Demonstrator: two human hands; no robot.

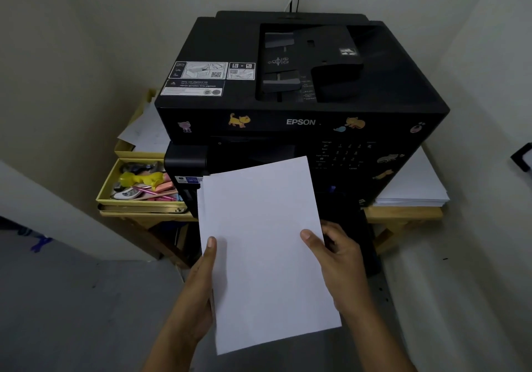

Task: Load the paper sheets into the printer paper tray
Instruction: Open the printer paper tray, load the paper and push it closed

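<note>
Fingers (211, 243) of left hand (198, 294) and right hand (339, 259) grasping paper sheets (264, 245) by both edges before printer (288, 106); risk: fanned stack snagging, tray unseen.

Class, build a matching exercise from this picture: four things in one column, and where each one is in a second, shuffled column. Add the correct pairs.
Things:
1. paper sheets
2. printer
3. yellow tray
4. paper stack

Places:
A. left of the printer
B. right of the printer
C. on the wooden table
D. held in both hands

Pairs: 1-D, 2-C, 3-A, 4-B
</note>
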